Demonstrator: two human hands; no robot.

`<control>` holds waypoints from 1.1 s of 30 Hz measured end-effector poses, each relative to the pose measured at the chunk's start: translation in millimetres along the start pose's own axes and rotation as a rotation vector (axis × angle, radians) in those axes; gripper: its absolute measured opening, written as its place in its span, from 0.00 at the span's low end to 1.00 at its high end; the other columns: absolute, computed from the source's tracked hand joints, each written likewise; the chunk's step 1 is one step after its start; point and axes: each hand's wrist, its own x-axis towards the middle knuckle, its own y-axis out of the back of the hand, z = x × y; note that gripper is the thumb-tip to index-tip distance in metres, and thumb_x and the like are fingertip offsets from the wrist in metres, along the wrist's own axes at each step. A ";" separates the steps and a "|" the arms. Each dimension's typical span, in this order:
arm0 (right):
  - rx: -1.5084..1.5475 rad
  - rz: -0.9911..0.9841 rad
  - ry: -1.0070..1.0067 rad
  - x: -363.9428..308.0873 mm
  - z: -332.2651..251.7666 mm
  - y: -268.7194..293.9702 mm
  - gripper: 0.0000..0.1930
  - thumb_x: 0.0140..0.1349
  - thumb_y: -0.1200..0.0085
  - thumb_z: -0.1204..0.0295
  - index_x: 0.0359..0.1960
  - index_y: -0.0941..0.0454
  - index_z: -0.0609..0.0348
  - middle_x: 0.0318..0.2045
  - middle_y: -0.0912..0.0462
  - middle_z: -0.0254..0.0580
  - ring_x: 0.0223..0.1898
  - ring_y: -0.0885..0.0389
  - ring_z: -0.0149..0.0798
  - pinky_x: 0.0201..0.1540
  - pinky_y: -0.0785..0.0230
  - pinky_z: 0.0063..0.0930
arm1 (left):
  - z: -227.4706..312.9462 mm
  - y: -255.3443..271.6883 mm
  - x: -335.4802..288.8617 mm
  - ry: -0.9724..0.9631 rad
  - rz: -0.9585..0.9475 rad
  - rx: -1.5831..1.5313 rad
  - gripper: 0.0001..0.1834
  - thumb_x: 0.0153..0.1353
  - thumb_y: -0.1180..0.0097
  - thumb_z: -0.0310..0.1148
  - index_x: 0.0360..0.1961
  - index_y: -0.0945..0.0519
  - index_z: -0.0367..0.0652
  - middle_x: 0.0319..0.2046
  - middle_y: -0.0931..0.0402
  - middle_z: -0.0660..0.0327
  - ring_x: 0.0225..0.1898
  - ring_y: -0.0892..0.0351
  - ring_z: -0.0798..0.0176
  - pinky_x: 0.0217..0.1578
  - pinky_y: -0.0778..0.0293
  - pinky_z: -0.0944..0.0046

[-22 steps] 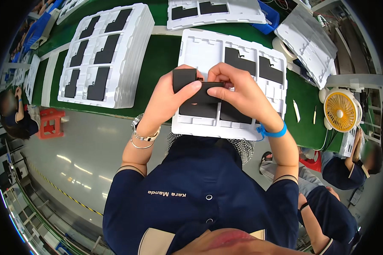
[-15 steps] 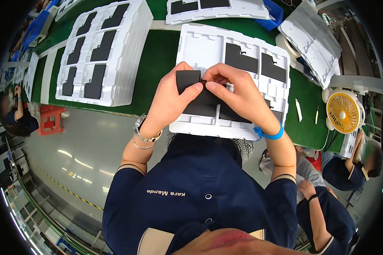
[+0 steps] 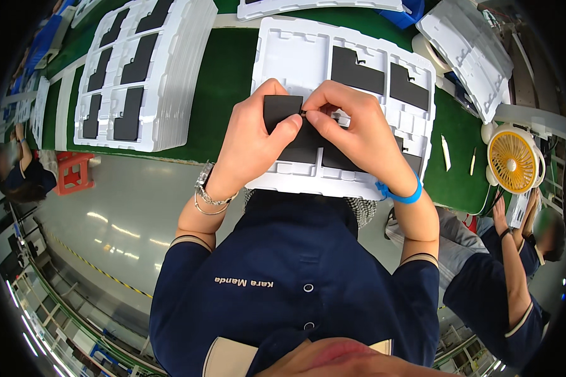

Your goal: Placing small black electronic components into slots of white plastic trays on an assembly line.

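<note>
Between thumb and fingers, my left hand (image 3: 248,141) grips a flat black L-shaped piece (image 3: 282,110), held above a white moulded tray (image 3: 292,53). My right hand (image 3: 361,129) pinches a tiny dark tab (image 3: 304,114) at the piece's right edge, thumb and index finger together. What exactly the tab is cannot be made out. More black pieces of this shape lie in the tray's pockets, one (image 3: 358,72) at the far middle and another (image 3: 410,88) at the far right. Both hands partly cover the pieces in the near pockets.
A tall stack of white trays (image 3: 182,81) with black pieces stands left on the green table (image 3: 217,75). Right are a white pen-like tool (image 3: 446,152), a thin stick (image 3: 472,161), a yellow fan (image 3: 511,162) and a clear tray (image 3: 465,56). A co-worker (image 3: 490,301) is close by on the right.
The view has shifted slightly, so the trays sit a little higher. My hands keep their hold on the piece and tab. The co-worker at right has reached an arm up toward the table.
</note>
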 end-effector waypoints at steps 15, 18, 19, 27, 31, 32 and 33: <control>0.099 -0.025 -0.096 -1.8 3.0 1.8 0.05 0.56 0.45 0.74 0.30 0.24 0.64 0.24 0.22 0.39 0.26 0.25 0.34 0.34 0.30 0.26 | -3.4 -4.3 1.3 -0.022 -0.016 -0.059 0.11 0.54 0.43 0.31 0.30 0.32 0.38 0.19 0.33 0.64 0.22 0.36 0.71 0.25 0.35 0.67; 0.187 0.002 -0.115 -0.5 4.7 2.0 0.05 0.58 0.44 0.74 0.31 0.24 0.64 0.25 0.21 0.37 0.27 0.25 0.31 0.35 0.30 0.25 | -5.4 -3.8 1.8 -0.035 0.023 -0.071 0.11 0.54 0.43 0.32 0.30 0.32 0.39 0.19 0.33 0.65 0.22 0.36 0.71 0.25 0.35 0.68; 0.206 0.002 -0.128 -0.3 4.3 2.9 0.05 0.59 0.44 0.74 0.31 0.23 0.64 0.25 0.21 0.36 0.28 0.25 0.29 0.36 0.31 0.24 | -5.2 -3.7 1.7 -0.046 0.037 -0.078 0.11 0.54 0.43 0.33 0.30 0.32 0.39 0.19 0.34 0.66 0.22 0.37 0.71 0.25 0.36 0.68; 0.425 -0.043 -0.277 -2.7 0.5 1.3 0.05 0.60 0.43 0.76 0.34 0.22 0.65 0.30 0.22 0.32 0.34 0.27 0.25 0.41 0.32 0.21 | -2.2 -4.2 -0.5 -0.019 0.035 -0.078 0.12 0.54 0.42 0.33 0.29 0.31 0.39 0.20 0.33 0.66 0.23 0.36 0.72 0.26 0.35 0.68; 0.405 0.068 -0.072 -3.7 3.7 -7.3 0.04 0.60 0.41 0.77 0.33 0.20 0.65 0.29 0.20 0.32 0.32 0.25 0.23 0.39 0.31 0.19 | -0.6 -4.6 -1.4 -0.037 0.068 -0.114 0.12 0.54 0.42 0.34 0.30 0.31 0.38 0.21 0.33 0.65 0.23 0.35 0.71 0.25 0.35 0.67; 0.405 0.067 -0.073 -4.1 4.1 -8.1 0.04 0.60 0.41 0.77 0.33 0.20 0.65 0.29 0.20 0.32 0.32 0.25 0.23 0.39 0.31 0.19 | -0.8 -4.5 -1.8 -0.036 0.069 -0.115 0.12 0.54 0.42 0.34 0.30 0.31 0.38 0.21 0.33 0.65 0.23 0.35 0.71 0.25 0.35 0.67; 0.446 0.071 -0.089 -4.5 4.5 -8.7 0.04 0.60 0.42 0.77 0.33 0.19 0.65 0.30 0.19 0.33 0.33 0.25 0.23 0.39 0.31 0.19 | -1.1 -4.4 -2.2 -0.044 0.066 -0.113 0.12 0.54 0.42 0.34 0.30 0.31 0.38 0.20 0.33 0.65 0.23 0.35 0.71 0.26 0.34 0.67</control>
